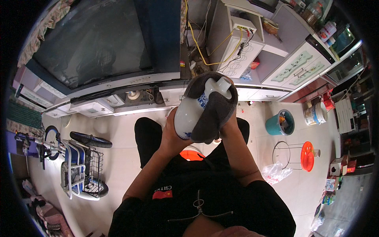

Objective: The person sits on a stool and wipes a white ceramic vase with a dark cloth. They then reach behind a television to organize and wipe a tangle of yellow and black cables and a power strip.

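Both of my hands are raised in front of my lap around a white porcelain bottle point(187, 114) with blue floral patterns. My left hand point(173, 139) grips its rounded body from the left and below. A dark grey cloth point(211, 121) is wrapped around the bottle's right side and behind its narrow top, with one fold lying across the front. My right hand point(229, 126) holds the cloth against the bottle from the right; its fingers are mostly hidden under the fabric. The bottle's white top pokes out at the upper right, tilted away from me.
A large television point(100, 41) stands on a low white cabinet point(168, 96) ahead. To the left is a small bicycle point(80, 169). On the right are a teal bin point(274, 124), a white bucket point(314, 114), an overturned orange stool point(307, 157) and a plastic bag point(275, 174).
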The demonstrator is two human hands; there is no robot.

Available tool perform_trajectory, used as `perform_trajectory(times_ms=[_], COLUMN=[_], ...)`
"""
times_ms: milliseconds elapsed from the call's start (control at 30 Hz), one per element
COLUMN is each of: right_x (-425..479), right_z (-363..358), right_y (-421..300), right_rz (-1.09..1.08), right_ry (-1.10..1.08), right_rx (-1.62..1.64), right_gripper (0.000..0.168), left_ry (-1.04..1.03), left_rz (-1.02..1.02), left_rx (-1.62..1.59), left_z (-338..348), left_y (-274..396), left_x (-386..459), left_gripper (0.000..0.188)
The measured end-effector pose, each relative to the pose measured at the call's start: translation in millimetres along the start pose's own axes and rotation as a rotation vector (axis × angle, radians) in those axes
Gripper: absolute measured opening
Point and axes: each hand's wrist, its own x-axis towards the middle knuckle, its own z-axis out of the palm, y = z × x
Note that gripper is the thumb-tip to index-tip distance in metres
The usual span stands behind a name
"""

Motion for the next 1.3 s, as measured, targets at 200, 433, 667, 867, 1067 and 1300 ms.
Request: perform_trajectory(times_ms=[200,433,667,867,1067,1300], right_x=[-1.3,1.2,-19.2,-26.2,-10.9,-33.1], right_z=[-5.1,-20.1,-6.2,1.7,-10.7,13.1], right_y=[-20.2,-14.7,-9.3,-10.0,-22.8,17.9], right_rz=[0.345,0.189,0.037,0.151,0.494,-0.007], right_ry=[0.066,-0.071,-0.074,-0.125,-0.221,-0.210], right_rx=[0.240,0.229,0.057,0.058,-0.010,-0.216], right_gripper=[0.047,0.042,0.043,0.045,0.054,0.093], left_ry=[-0.249,-0.596,-0.697,-0.567,-0.314,0.260], left_rz=[-0.174,-0.520,-0.509,-0.552,-0.332,0.065], left_rx=[-0.297,-1.151,-1.648,-1.506,-0.658,0.333], left_z=[-11.1,-10.1,2.9,-8.6,-15.2,1.8], left_y=[-3.2,-13.1,-13.1,-2.1,1.9,-6.4], left_x=[-4.7,-17.9,-24.0,-6.5,10.2,16.8], left_gripper=[0.101,0.102,0.099,0.085,0.093,0.105])
